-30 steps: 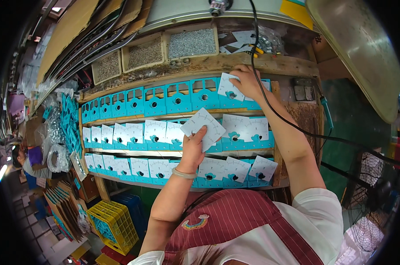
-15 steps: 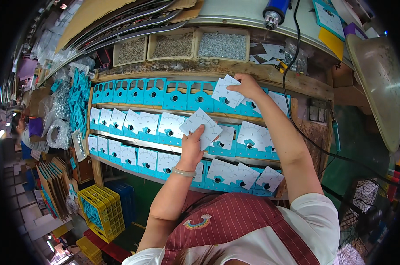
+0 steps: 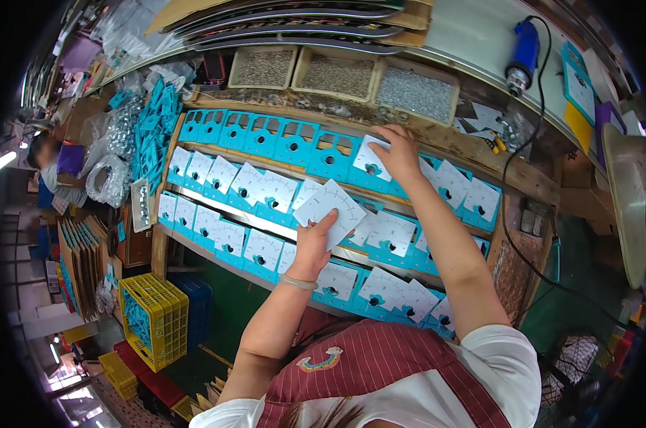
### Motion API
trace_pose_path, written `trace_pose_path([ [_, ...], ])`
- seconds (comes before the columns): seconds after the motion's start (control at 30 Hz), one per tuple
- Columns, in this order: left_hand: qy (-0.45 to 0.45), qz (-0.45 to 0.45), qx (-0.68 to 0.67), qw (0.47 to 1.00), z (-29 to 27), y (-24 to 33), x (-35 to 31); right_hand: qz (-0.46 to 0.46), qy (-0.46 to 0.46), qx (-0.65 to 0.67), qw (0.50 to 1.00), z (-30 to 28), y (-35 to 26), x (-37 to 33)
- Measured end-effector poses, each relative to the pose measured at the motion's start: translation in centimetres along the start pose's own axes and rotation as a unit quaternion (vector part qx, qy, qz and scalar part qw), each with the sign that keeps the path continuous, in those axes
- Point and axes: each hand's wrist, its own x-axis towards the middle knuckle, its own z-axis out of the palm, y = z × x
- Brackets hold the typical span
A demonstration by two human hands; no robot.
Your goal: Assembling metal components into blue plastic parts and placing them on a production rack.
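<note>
My left hand (image 3: 314, 242) holds a small stack of white dial cards (image 3: 330, 208) above the middle row of a wooden rack. My right hand (image 3: 398, 152) reaches to the top row and presses a white dial card (image 3: 371, 158) onto a blue plastic frame (image 3: 334, 155). Three rows of blue frames fill the rack (image 3: 437, 134). Most frames in the lower two rows carry white cards; the top row left of my right hand shows bare blue frames (image 3: 259, 133).
Three trays of small metal parts (image 3: 341, 73) stand behind the rack. A blue power tool (image 3: 521, 53) with a black cord lies at the back right. A yellow crate (image 3: 155, 314) stands on the floor at left, near another person (image 3: 48, 165).
The view has shifted, so the rack sits more to the left and lower. My right hand stays on a top-row frame and my left hand still holds the card stack.
</note>
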Motion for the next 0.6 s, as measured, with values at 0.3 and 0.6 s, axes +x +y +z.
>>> trace_pose_path([
  [0.3,-0.110,-0.063,-0.088,0.988,-2.8,3.3,4.2,0.237,-0.160,0.283,0.916,4.2,0.2,1.3],
  [0.6,-0.093,-0.077,0.013,0.993,-7.5,7.9,8.7,0.194,-0.281,0.265,0.902,5.3,-10.1,-1.0],
])
